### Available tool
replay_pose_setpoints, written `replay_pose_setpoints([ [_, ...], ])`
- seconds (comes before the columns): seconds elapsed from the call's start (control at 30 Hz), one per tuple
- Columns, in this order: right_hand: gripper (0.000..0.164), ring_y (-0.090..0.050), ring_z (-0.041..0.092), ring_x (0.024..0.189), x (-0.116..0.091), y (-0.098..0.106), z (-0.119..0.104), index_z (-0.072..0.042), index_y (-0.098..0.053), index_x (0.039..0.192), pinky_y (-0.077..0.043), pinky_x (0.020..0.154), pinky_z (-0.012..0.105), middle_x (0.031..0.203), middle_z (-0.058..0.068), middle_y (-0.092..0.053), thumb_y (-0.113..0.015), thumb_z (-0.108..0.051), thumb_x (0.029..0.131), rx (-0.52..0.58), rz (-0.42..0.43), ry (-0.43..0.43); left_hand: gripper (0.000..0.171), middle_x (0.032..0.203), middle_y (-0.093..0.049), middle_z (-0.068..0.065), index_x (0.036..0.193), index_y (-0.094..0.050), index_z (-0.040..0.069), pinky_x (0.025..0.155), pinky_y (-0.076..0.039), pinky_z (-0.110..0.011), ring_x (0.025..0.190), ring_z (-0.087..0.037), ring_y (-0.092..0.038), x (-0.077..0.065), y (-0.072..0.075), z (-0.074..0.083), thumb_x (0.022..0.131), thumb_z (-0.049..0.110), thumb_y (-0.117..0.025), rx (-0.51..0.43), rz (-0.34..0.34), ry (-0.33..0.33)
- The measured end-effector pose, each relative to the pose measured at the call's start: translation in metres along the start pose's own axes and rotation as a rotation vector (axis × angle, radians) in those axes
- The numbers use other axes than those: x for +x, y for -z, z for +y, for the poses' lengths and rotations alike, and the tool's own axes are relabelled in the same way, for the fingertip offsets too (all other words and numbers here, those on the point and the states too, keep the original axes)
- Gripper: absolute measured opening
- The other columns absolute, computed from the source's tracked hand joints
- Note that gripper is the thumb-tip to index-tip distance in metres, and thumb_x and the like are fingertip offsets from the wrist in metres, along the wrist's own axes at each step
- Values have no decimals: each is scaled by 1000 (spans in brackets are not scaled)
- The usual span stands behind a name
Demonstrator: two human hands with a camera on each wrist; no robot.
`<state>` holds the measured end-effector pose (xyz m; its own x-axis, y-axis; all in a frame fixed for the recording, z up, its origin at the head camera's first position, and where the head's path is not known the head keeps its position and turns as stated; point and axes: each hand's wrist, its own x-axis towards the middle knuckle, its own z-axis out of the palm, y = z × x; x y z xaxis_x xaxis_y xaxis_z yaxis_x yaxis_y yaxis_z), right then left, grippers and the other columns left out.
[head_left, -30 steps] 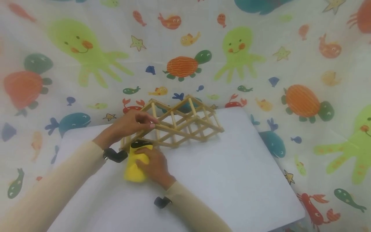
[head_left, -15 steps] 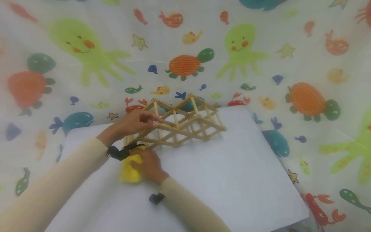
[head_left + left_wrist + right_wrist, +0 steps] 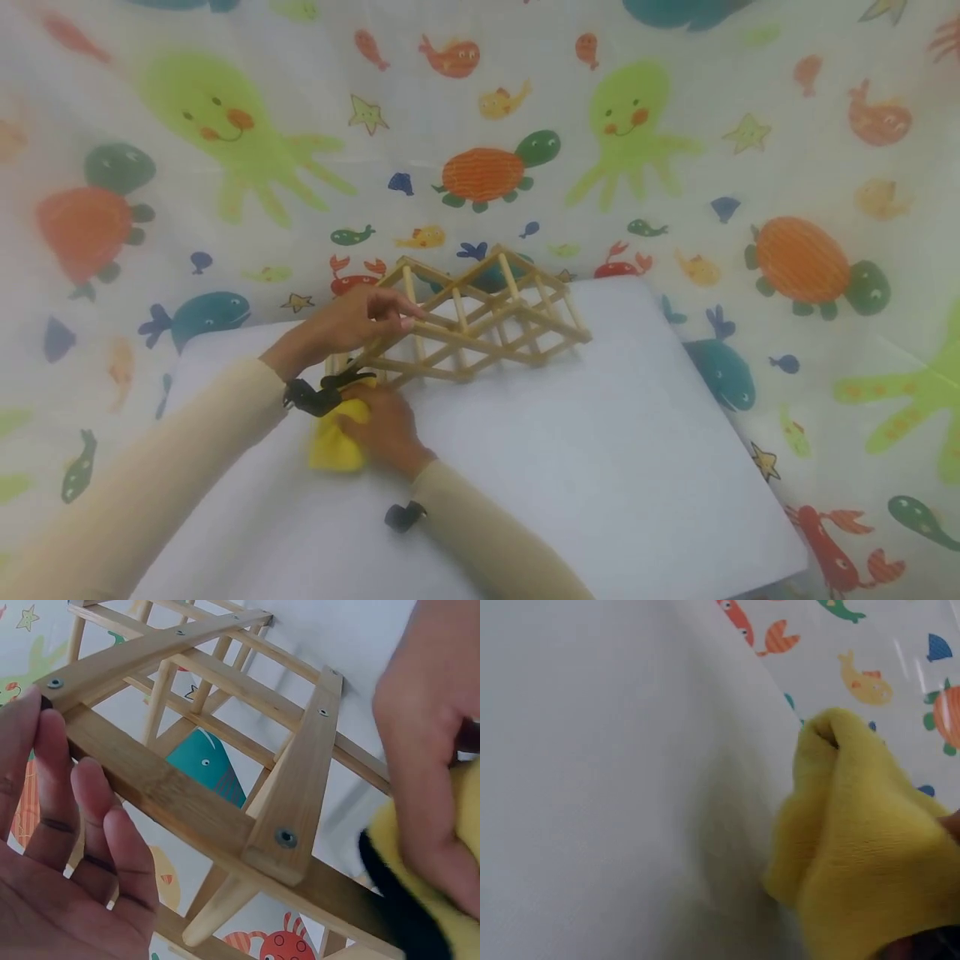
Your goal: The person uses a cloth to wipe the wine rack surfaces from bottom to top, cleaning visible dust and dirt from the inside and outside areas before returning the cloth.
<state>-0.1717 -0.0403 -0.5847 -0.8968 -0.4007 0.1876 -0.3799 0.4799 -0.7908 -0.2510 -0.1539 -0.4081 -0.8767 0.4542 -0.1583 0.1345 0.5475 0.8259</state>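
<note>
A folding wooden lattice rack point(image 3: 465, 340) of light slats and dowels stands on the white table. At its upper corner my left hand point(image 3: 348, 317) pinches the end of a slat between thumb and fingertips. The left wrist view shows the rack's slats point(image 3: 289, 795) joined by metal rivets, with the left hand's fingers point(image 3: 94, 795) along one end. My right hand point(image 3: 386, 429) grips a yellow cloth point(image 3: 337, 442) with a black edge at the rack's lower left end. Up close, the cloth point(image 3: 870, 847) is bunched and folded. Its far side is hidden behind the left wrist.
The white tabletop point(image 3: 600, 467) extends to the right and front of the rack. Behind it hangs a white curtain point(image 3: 300, 100) printed with sea animals. Black wrist cameras point(image 3: 405, 517) sit on both sleeves; the left one overlaps the cloth in the head view.
My right hand has moved the yellow cloth slightly left and in closer behind my left wrist, along the rack's end. My left hand keeps its hold on the rack.
</note>
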Motion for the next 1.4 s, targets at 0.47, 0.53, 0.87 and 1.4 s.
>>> replay_pose_setpoints([
  [0.47,23,-68,6,105,-2,1,9,-37,-76,119,-51,86,22,116,-18,-75,-73,-38,96,-65,-23,-44,28,116,-75,-7,131,-75,19,90,-54,-39,106,-28,-63,1,-2,-6,104,26,-70,-5,19,13],
  [0.53,23,-69,6,103,-4,1,15,-40,-76,116,-51,83,23,114,-19,-75,-74,-37,93,-76,-20,-95,28,114,-74,-8,132,-74,19,90,-54,-39,106,-28,-62,1,-2,-6,105,25,-69,-4,24,21],
  [0.87,29,-66,4,101,-8,-7,16,-32,-76,126,-45,88,13,116,-16,-77,-72,-40,99,-84,-13,155,30,110,-74,-12,133,-74,20,90,-53,-38,104,-27,-61,0,-2,-9,105,27,-70,-9,34,17],
  [1.4,23,-69,6,103,-8,-1,17,-41,-75,118,-51,82,23,113,-21,-74,-73,-42,95,-170,-44,-62,34,121,-75,-10,134,-74,15,90,-56,-36,104,-24,-65,0,-4,-7,104,31,-70,-15,34,-31],
])
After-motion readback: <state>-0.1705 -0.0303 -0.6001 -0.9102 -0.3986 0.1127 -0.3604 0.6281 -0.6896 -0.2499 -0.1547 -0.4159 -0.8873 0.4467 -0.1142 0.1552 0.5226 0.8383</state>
